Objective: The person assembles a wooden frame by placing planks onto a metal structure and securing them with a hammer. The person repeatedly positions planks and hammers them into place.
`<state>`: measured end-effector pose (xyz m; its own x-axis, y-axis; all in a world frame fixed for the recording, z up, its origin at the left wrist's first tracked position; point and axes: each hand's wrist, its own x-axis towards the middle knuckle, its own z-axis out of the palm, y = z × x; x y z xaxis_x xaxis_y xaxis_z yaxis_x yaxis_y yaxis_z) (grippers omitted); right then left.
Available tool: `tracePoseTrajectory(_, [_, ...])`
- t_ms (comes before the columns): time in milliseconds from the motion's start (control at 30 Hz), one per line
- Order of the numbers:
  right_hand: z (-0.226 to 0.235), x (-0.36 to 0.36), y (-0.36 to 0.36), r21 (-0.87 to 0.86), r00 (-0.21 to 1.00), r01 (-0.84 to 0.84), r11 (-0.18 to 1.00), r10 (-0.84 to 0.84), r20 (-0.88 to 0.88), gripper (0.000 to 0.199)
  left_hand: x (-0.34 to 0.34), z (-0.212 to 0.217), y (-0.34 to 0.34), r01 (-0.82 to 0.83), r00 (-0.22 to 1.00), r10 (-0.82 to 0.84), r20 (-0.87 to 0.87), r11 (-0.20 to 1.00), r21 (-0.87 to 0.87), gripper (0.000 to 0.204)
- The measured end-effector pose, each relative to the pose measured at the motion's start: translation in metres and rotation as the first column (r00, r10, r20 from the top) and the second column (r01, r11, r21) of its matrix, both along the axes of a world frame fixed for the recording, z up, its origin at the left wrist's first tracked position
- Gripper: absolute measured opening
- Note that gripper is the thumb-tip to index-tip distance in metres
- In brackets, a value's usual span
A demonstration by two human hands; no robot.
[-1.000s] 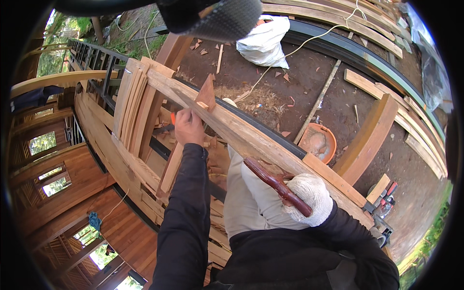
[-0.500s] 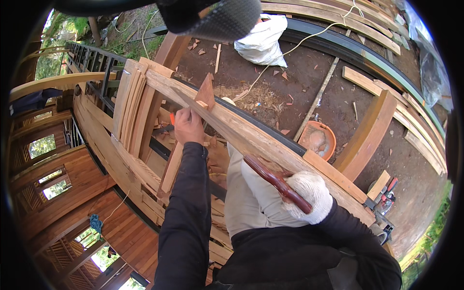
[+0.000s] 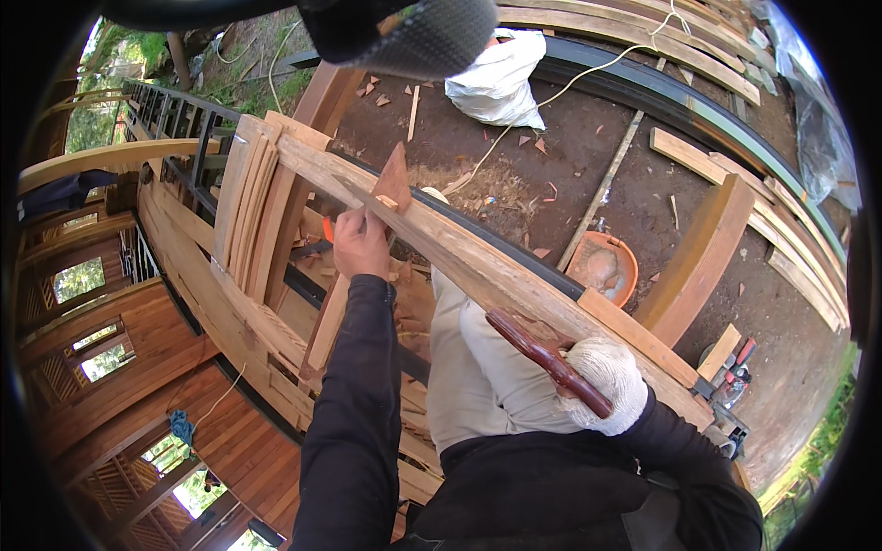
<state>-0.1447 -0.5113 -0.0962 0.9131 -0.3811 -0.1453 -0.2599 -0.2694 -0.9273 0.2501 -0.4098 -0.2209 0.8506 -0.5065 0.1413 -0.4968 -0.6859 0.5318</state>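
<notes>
In my gloved right hand (image 3: 606, 381) is the reddish-brown wooden handle (image 3: 542, 358) of a handsaw, with the fingers wrapped round it. The narrow saw blade (image 3: 441, 248) slants up and left from the handle, over a long timber beam, to a spot beside my left hand. My bare left hand (image 3: 361, 243) is closed on a thin reddish-brown wooden board, pressing down by the blade. The board's pointed end (image 3: 393, 179) sticks out past the blade, over the beam (image 3: 542, 285). My left fingertips are partly hidden.
Several stacked planks (image 3: 246, 193) stand left of my left hand, near a small orange object (image 3: 328, 228). Beyond the beam are an orange bucket (image 3: 606, 266), a white sack (image 3: 501, 78), a thick timber (image 3: 698, 257) and scattered offcuts. Wooden flooring (image 3: 175, 367) lies left.
My right hand and the saw have drawn back to the right and slightly down. My left hand has stayed in about the same place on the board.
</notes>
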Motion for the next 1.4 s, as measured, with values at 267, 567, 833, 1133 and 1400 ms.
tracePoseTrajectory(267, [-0.018, 0.077, -0.010, -0.070, 0.980, 0.096, 0.993, -0.081, 0.182, 0.025, 0.001, -0.004, -0.001, -0.021, 1.000, 0.020, 0.016, 0.999, 0.026, 0.023])
tracePoseTrajectory(567, [-0.019, 0.065, -0.005, -0.007, 0.981, 0.103, 0.995, -0.101, 0.167, 0.022, 0.003, -0.008, 0.001, 0.038, 0.996, -0.039, 0.082, 0.999, 0.011, 0.022])
tracePoseTrajectory(833, [-0.008, 0.018, 0.012, 0.030, 0.996, 0.082, 0.996, -0.083, 0.044, 0.023, -0.004, 0.002, -0.003, 0.002, 0.999, -0.001, 0.043, 1.000, -0.024, 0.021])
tracePoseTrajectory(1133, [-0.030, 0.080, 0.006, -0.025, 0.979, 0.123, 0.992, -0.117, 0.167, 0.025, -0.004, 0.002, -0.004, 0.011, 0.998, -0.012, 0.061, 1.000, 0.013, 0.022])
tracePoseTrajectory(1400, [-0.031, 0.061, 0.006, -0.053, 0.972, 0.118, 0.992, -0.104, 0.209, 0.027, -0.003, -0.008, -0.003, -0.001, 0.998, 0.001, 0.069, 1.000, 0.010, 0.020])
